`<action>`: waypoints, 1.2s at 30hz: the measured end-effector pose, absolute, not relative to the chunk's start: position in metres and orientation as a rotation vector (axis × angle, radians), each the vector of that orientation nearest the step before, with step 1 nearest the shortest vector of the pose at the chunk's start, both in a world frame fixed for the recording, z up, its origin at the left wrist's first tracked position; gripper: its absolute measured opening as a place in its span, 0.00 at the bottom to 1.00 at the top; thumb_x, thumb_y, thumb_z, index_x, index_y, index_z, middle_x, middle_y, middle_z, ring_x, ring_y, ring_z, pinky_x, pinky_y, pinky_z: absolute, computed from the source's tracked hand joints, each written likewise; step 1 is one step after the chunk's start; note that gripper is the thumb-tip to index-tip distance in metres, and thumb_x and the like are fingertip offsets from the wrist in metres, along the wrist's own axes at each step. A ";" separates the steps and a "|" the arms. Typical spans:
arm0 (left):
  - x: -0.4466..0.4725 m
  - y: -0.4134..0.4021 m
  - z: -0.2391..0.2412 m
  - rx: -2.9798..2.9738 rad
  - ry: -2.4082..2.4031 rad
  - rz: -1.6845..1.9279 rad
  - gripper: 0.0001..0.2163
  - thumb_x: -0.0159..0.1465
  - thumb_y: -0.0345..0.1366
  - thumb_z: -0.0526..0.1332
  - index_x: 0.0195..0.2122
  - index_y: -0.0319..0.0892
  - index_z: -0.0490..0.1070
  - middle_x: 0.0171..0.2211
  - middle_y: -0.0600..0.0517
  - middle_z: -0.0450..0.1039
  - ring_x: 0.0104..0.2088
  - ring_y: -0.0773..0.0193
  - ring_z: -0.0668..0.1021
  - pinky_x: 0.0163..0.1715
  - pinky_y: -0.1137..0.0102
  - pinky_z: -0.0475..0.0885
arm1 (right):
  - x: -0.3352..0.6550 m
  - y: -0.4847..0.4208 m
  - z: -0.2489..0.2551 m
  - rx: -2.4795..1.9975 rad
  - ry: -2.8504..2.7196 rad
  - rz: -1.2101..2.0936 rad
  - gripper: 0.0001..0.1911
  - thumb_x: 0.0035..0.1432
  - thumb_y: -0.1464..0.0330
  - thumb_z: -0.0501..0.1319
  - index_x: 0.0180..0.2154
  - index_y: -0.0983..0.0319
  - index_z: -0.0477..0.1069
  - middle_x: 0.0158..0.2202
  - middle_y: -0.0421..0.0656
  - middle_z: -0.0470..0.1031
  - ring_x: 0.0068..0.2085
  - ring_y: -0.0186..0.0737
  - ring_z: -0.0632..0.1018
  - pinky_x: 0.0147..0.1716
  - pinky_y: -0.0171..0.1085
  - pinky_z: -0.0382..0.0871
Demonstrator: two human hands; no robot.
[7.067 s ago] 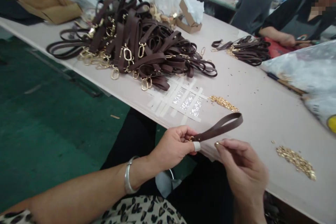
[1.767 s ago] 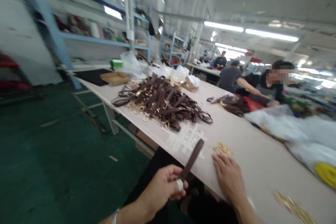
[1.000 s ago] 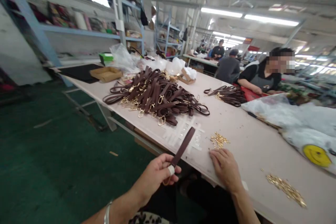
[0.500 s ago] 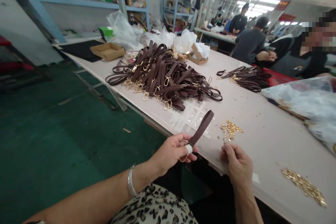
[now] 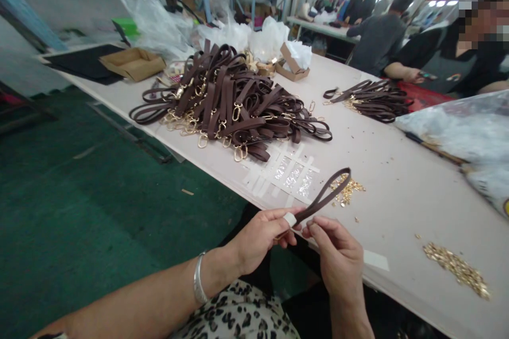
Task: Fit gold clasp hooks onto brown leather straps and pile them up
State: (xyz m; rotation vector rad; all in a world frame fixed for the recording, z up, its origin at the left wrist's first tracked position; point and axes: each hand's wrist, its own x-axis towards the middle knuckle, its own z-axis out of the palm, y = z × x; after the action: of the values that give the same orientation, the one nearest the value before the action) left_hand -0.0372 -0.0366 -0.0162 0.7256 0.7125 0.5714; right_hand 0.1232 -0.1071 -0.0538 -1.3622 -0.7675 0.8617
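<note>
Closed around the lower end of a dark brown strap [image 5: 324, 200] is my left hand [image 5: 260, 237], its thumb wrapped in a white band [image 5: 290, 219]. The strap's free loop points up and to the right over the table edge. My right hand [image 5: 338, 249] is at the strap's near side, thumb and forefinger pinched together; whatever lies between them is too small or hidden to make out. Just beyond the loop is a loose pile of small gold metal pieces [image 5: 347, 190]. The strap's lower end is hidden in my left hand.
A large heap of brown straps with gold clasps [image 5: 234, 100] covers the table's middle. A smaller strap bundle [image 5: 369, 99], another gold pile [image 5: 457, 270], a plastic bag [image 5: 461, 132] and a cardboard tray [image 5: 133, 65] also lie there. A co-worker [image 5: 449, 58] sits across.
My right hand has come left from beside the gold pieces to the strap. The strap has tilted further right, its loop now showing open. The camera view has shifted somewhat.
</note>
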 end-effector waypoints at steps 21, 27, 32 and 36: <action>-0.027 -0.042 -0.015 1.080 0.728 0.731 0.13 0.63 0.28 0.61 0.47 0.40 0.81 0.34 0.52 0.81 0.34 0.66 0.78 0.41 0.73 0.74 | 0.108 -0.107 -0.046 -1.408 -0.763 0.856 0.07 0.54 0.63 0.71 0.34 0.59 0.80 0.29 0.38 0.78 0.31 0.33 0.78 0.34 0.34 0.75; -0.033 -0.045 -0.014 1.355 0.711 0.746 0.16 0.65 0.27 0.58 0.51 0.43 0.79 0.40 0.53 0.82 0.41 0.63 0.80 0.45 0.72 0.73 | 0.103 -0.114 -0.042 -1.343 -0.711 0.849 0.08 0.53 0.64 0.71 0.34 0.60 0.78 0.33 0.39 0.79 0.33 0.34 0.79 0.36 0.34 0.76; -0.041 -0.041 -0.015 1.603 0.619 0.721 0.15 0.67 0.28 0.57 0.51 0.43 0.79 0.42 0.52 0.81 0.42 0.62 0.81 0.46 0.72 0.73 | 0.100 -0.114 -0.046 -1.286 -0.605 0.856 0.13 0.51 0.66 0.73 0.33 0.60 0.69 0.28 0.35 0.76 0.30 0.32 0.78 0.33 0.33 0.75; -0.043 -0.038 -0.020 1.689 0.631 0.746 0.13 0.66 0.28 0.58 0.48 0.41 0.78 0.42 0.50 0.81 0.43 0.62 0.80 0.46 0.71 0.73 | 0.098 -0.110 -0.047 -1.282 -0.627 0.881 0.15 0.51 0.65 0.72 0.32 0.59 0.67 0.29 0.35 0.75 0.30 0.32 0.77 0.33 0.33 0.73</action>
State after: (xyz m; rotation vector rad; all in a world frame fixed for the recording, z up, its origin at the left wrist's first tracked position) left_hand -0.0431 -0.0384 -0.0200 1.6890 0.6312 0.7462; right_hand 0.0979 -0.1100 -0.0471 -1.2817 -0.6275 0.8810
